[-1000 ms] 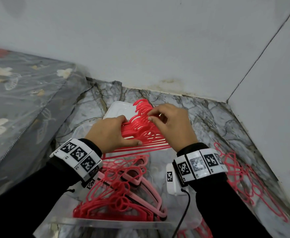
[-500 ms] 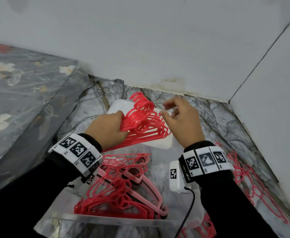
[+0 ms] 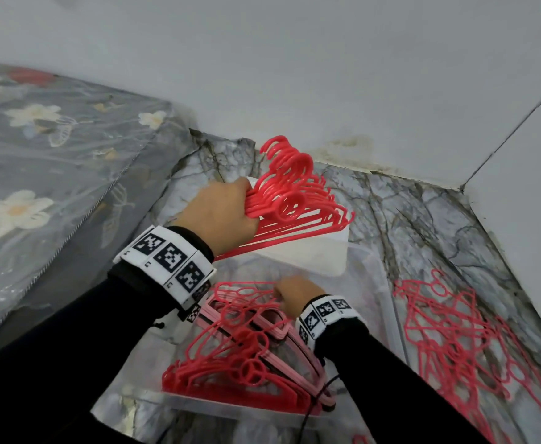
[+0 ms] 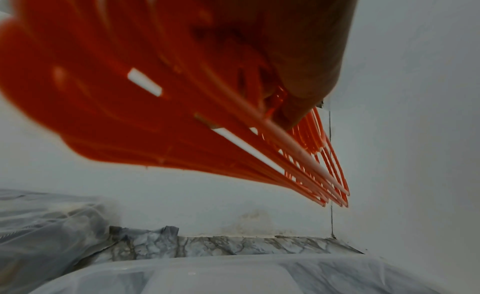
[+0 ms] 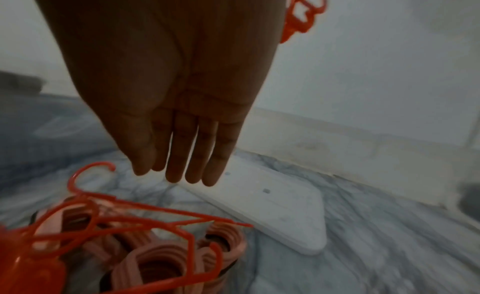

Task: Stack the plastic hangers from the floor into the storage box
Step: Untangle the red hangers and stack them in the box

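Left hand [image 3: 221, 216] gripped a bunch of red hangers [image 3: 295, 203] above the clear storage box [image 3: 371, 270] | right hand [image 5: 179, 105], fingers straight, held nothing, over hangers in box [image 3: 246, 363] | loose hangers [image 3: 448, 328] lay on floor.

Floor [image 3: 423, 219] was grey marble-patterned with dark veins, meeting white walls in a corner at upper right of the head view. Directly on it: a clear storage box [image 3: 198, 408] at lower centre, a white lid [image 3: 311, 257] lying flat just beyond the box at centre, and a loose tangle of red hangers [image 3: 455, 334] at lower right, beside the box. A bed in clear plastic with a floral cover [image 3: 38, 171] sat on the floor along the left edge.
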